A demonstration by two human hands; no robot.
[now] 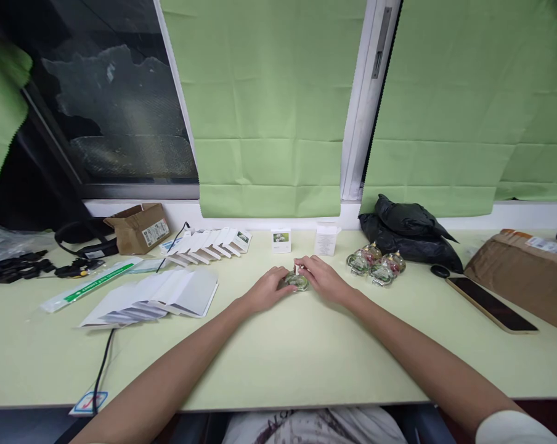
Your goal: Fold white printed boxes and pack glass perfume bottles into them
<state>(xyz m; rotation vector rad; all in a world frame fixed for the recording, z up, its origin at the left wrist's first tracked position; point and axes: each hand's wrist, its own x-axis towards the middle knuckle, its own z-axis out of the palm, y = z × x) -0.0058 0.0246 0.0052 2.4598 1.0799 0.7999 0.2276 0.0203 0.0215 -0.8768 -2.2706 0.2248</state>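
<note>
Head view: one clear, round, green-tinted object (300, 283) sits between my two hands, on the pale green tabletop (343, 364) ahead of me.
Standing cartons: two; one small white box with a green picture (281, 241), one small white box with printed text (325, 240), both beyond my hands.
Leaning row: at least five slim white cartons (209, 244), overlapping too much for a sure count.
Flat pile: several folded white card sheets (167, 296), left of my hands; I cannot count them.
Shiny cluster: at least two clear pieces with gold tops (374, 264), right of my hands.
Far right: two black plastic bags (408, 237) stacked, one dark-screened phone with a gold edge (491, 304), one brown wrapped parcel (528, 277).
Arms: both reach forward and inward, forearms low over the table.
Left hand (272, 288): fingers curved and partly closed, thumb on the near side, steadying the round object's left edge.
Right hand (322, 277): fingers bent down, tips closed about the small white upright piece (297, 269) at its top.
</note>
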